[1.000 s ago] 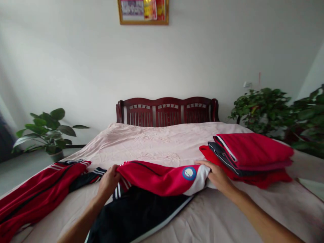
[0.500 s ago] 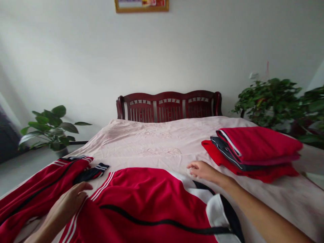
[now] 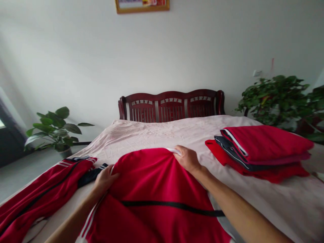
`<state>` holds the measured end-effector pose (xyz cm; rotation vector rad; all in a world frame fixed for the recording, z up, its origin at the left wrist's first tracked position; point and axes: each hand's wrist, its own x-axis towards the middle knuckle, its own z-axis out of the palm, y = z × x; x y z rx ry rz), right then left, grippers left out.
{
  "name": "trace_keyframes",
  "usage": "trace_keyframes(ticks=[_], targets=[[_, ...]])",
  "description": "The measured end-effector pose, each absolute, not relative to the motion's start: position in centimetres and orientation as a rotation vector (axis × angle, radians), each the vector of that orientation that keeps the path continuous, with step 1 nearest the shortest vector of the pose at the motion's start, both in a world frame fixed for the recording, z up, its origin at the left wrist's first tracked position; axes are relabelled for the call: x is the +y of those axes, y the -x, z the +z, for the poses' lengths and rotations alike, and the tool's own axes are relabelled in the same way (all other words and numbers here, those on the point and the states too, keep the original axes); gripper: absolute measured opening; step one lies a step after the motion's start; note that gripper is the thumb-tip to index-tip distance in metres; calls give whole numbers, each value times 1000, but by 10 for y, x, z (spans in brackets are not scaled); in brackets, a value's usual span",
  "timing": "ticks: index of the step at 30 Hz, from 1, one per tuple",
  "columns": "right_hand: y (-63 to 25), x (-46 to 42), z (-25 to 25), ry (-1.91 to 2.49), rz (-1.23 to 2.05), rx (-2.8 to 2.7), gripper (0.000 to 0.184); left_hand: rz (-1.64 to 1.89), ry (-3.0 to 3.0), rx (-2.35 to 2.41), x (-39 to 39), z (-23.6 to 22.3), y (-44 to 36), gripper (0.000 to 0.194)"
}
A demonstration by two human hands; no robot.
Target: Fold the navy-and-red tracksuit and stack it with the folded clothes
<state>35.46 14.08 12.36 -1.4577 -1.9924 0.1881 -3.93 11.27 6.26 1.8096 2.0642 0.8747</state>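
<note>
A red sports jacket (image 3: 154, 189) with a black stripe and white trim lies spread on the bed right in front of me. My right hand (image 3: 186, 158) is closed on its far upper edge, pinching the white trim. My left hand (image 3: 104, 178) grips the jacket's left edge, fingers curled round the fabric. Just left of that hand lies another red garment with white stripes (image 3: 43, 195), stretched toward the bed's left corner.
A folded stack of red and dark clothes (image 3: 263, 152) sits on the right side of the pink bedsheet (image 3: 157, 135). A dark wooden headboard (image 3: 172, 105) stands against the wall. Potted plants flank the bed, left (image 3: 55, 130) and right (image 3: 278, 99).
The jacket was flipped over and spread toward me. Both hands then moved inward; the right hand took its far edge, the left hand its left side. The view tilted slightly.
</note>
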Motion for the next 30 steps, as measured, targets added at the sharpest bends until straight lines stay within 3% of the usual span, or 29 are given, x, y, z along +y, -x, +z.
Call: trace_keyframes(ticks=[4,6,8,10,12,18,21,26,30], targets=[[-380,101,151,1027,-234,-2070,25,1324,-1977,1941,71,82,42,30],[-394,73,143,1000,-6,-2309,32,1274,-2143,1743,45,68,46,20],[-407,51,127,1051,456,-2602,35,1069,-2238,1620,22,45,51,16],[-414,43,111,1158,874,-2707,30,892,-2269,1594,4,27,53,24],[-411,53,102,1326,1048,-2545,26,778,-2282,1585,-7,20,51,28],[-339,125,109,1610,514,-2230,31,594,-2292,1467,-11,41,37,18],[-300,143,102,1738,675,-2185,39,608,-2290,1451,-13,42,35,16],[-280,149,80,1601,924,-1933,34,664,-2243,1426,-20,33,37,9],[-304,155,95,1327,887,-1545,41,810,-2144,1495,-16,20,47,27]])
